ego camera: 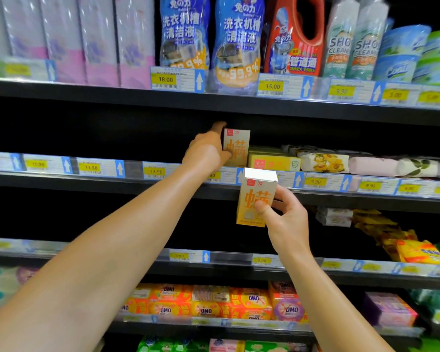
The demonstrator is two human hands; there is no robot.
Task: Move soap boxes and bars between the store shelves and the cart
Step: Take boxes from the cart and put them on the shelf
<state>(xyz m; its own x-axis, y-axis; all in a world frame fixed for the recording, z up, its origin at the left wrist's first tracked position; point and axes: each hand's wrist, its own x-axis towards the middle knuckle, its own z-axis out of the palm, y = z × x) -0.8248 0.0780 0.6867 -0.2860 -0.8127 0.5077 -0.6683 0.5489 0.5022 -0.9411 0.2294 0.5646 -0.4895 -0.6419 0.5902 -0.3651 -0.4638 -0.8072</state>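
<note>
Two matching cream and orange soap boxes are in my hands. My left hand (207,151) grips one soap box (238,147) upright on the middle shelf (99,179), fingers round its left side and top. My right hand (283,219) holds the second soap box (257,196) upright in the air just in front of that shelf's edge, thumb on its front face, fingers behind. A flat yellow soap box (273,161) lies on the shelf right of the first box.
Wrapped floral soap bars (325,162) line the middle shelf to the right. Detergent bottles (236,39) stand on the shelf above. Yellow packs (417,252) and OMO soap bars (206,303) fill lower shelves. The middle shelf's left part is dark.
</note>
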